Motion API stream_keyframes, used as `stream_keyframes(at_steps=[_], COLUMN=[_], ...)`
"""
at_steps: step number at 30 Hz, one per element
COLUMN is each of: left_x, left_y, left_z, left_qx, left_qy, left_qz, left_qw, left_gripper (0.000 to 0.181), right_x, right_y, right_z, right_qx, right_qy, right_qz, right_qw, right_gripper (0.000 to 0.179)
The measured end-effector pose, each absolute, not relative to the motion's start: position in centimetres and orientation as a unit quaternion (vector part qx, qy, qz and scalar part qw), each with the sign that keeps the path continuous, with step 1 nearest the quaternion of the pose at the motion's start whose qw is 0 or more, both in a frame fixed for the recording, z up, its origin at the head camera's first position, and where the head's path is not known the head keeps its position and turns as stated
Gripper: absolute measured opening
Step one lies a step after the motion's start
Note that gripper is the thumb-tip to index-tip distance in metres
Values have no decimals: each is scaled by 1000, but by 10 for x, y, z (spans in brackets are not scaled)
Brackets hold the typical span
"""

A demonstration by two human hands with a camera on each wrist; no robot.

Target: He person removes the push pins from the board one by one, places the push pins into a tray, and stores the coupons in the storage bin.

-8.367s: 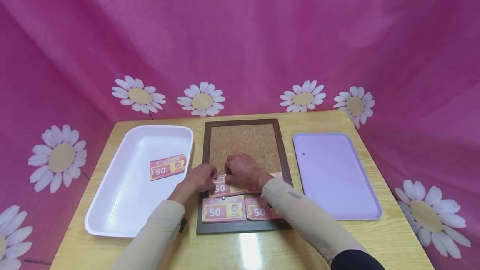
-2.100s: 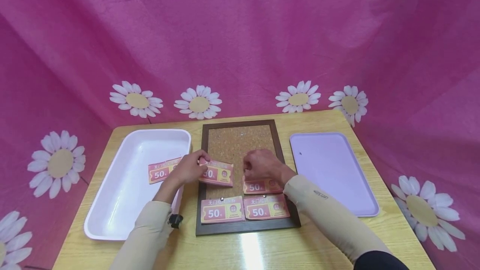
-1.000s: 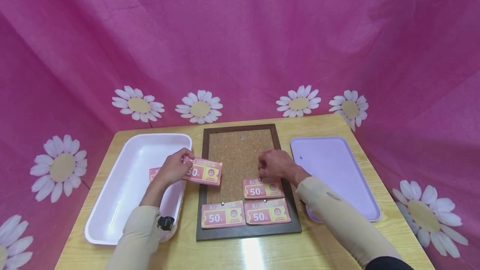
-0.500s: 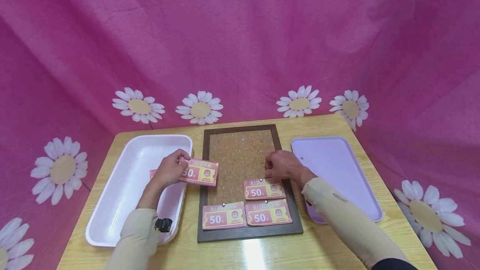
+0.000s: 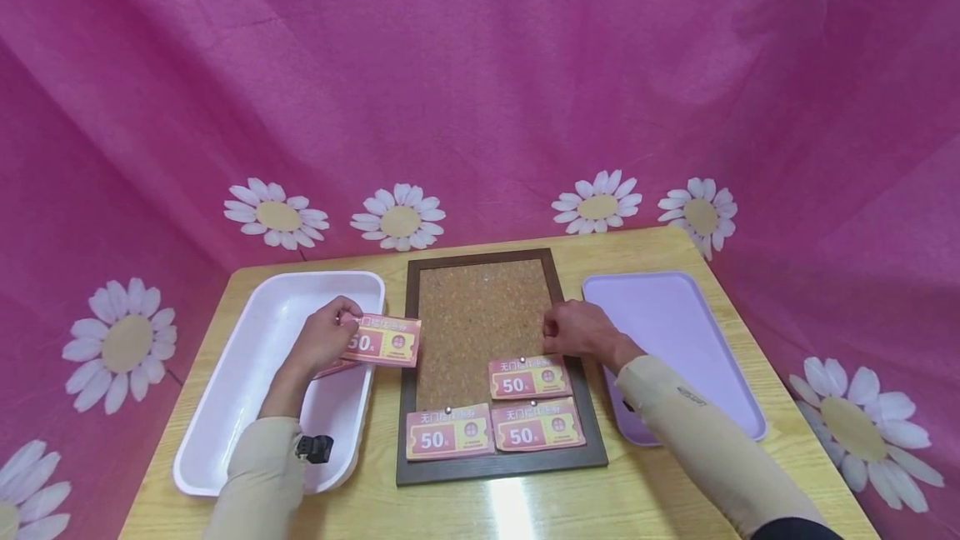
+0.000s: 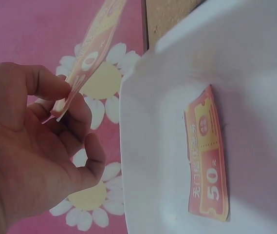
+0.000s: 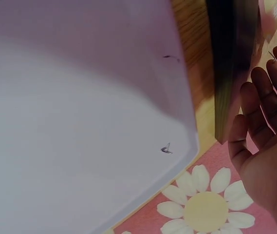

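Observation:
My left hand (image 5: pixel 321 340) pinches a pink-and-yellow "50" coupon (image 5: pixel 386 342) by its left end, over the right rim of the white tray (image 5: pixel 247 357). In the left wrist view another coupon (image 6: pixel 207 161) lies inside that tray. My right hand (image 5: pixel 588 330) is over the right frame edge of the cork board (image 5: pixel 480 298); in the right wrist view its thumb and forefinger pinch a small metal pushpin (image 7: pixel 272 55). Low on the board, three coupons are pinned: an upper right coupon (image 5: pixel 528 378), a lower left coupon (image 5: pixel 450 433) and a lower right coupon (image 5: pixel 538 427).
A shallow purple tray (image 5: pixel 675 340) stands right of the board, with a loose pushpin (image 7: pixel 166 149) and a thin dark piece (image 7: pixel 170 57) in it. All stands on a wooden table (image 5: pixel 450 507) before a pink flowered cloth (image 5: pixel 480 90).
A coupon at the board's left second row has come off and moved left in my left hand toward the white tray. My right hand has shifted right, away from the upper right coupon.

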State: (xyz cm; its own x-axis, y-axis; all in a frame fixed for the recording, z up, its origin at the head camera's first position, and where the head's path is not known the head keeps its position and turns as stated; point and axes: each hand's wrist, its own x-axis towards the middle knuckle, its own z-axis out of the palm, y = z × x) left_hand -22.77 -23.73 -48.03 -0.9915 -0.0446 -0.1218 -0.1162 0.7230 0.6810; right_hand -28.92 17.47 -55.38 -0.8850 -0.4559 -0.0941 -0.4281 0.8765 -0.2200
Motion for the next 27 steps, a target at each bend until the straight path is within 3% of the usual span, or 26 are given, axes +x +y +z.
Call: stream_keyframes(at_steps=[27], left_x=[-227], left_y=[-272], left_z=[-483], left_qx=[-96], left_qy=[925], left_qz=[363], left_qw=[51], left_gripper=[27], right_x=[-291], right_y=[199], right_z=[-555], right_qx=[-215], right_qy=[969], right_qz=[-101], right_qw=[64], right_gripper=[21])
